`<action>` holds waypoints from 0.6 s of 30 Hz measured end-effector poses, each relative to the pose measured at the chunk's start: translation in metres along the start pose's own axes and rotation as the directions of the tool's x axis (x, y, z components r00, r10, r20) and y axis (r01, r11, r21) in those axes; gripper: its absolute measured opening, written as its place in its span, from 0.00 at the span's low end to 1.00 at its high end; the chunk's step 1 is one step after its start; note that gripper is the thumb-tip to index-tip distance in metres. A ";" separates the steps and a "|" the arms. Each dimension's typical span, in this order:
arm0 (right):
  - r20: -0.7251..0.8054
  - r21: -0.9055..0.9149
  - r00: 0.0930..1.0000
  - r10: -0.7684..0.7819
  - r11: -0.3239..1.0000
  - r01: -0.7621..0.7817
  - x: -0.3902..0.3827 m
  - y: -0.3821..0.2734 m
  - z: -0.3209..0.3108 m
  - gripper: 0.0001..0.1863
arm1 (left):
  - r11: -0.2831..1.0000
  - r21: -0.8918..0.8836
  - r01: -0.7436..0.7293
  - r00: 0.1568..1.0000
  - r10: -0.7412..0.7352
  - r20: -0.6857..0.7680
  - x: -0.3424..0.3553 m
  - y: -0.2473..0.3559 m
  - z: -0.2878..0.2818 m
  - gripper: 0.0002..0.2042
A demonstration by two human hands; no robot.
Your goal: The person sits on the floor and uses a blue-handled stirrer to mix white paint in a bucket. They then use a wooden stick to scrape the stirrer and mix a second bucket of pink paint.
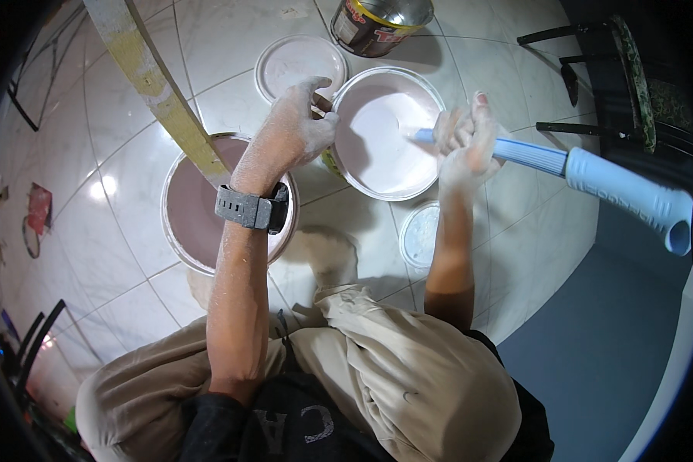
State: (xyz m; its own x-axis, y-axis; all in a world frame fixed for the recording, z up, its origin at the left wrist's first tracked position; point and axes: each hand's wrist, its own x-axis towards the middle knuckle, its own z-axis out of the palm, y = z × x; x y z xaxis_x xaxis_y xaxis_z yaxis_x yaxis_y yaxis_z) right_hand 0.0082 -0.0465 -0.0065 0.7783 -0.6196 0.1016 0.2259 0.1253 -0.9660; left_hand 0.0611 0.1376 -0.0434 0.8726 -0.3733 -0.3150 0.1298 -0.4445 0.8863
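Mid-frame, the left hand (309,123) is half spread by the bucket (359,190); the right hand (465,138) grips a pole (533,155). Likely stirring; the next move needs a steady bucket.

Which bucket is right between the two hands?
The white-rimmed bucket with the blue pole reaching over it. The other white-rimmed bucket sits partly behind the watch; the dark bucket stands farther away.

Noted from where I stand: large red lettering on the dark can (368,32), beyond the left fingers (315,82); darker lettering running along the light-blue handle (625,187), to the right of the right fingers (481,108); two pale outlined capitals on the black shirt (292,412), nearer the body than either hand's fingers.
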 end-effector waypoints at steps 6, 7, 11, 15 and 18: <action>-0.009 0.331 0.969 0.246 0.915 -0.230 0.010 -0.005 -0.024 0.25 | 0.999 -0.042 0.003 1.000 -0.002 0.024 0.000 0.004 0.001 0.25; -0.010 0.397 0.969 0.246 0.890 -0.222 0.020 -0.010 -0.038 0.25 | 1.000 -0.030 -0.002 1.000 0.003 0.020 0.001 0.002 0.001 0.25; -0.128 0.299 0.989 0.071 0.954 -0.030 0.024 -0.055 -0.043 0.25 | 1.000 -0.019 -0.021 1.000 0.021 -0.005 0.000 -0.002 0.001 0.25; 0.162 0.329 0.972 -0.172 0.938 0.111 0.025 -0.062 -0.056 0.25 | 1.000 0.006 -0.029 1.000 0.029 0.009 0.002 -0.003 0.001 0.25; 0.159 0.272 0.980 -0.124 0.959 0.077 0.020 -0.028 -0.059 0.24 | 0.999 0.011 -0.034 0.999 0.034 0.010 0.003 -0.003 0.001 0.25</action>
State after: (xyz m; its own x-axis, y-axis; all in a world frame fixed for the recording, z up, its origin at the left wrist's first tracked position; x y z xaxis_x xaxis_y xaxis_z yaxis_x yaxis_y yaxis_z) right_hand -0.0172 -0.1075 0.0090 0.8274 -0.4996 0.2566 0.4360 0.2832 -0.8542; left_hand 0.0625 0.1370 -0.0472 0.8715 -0.3965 -0.2886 0.0954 -0.4402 0.8928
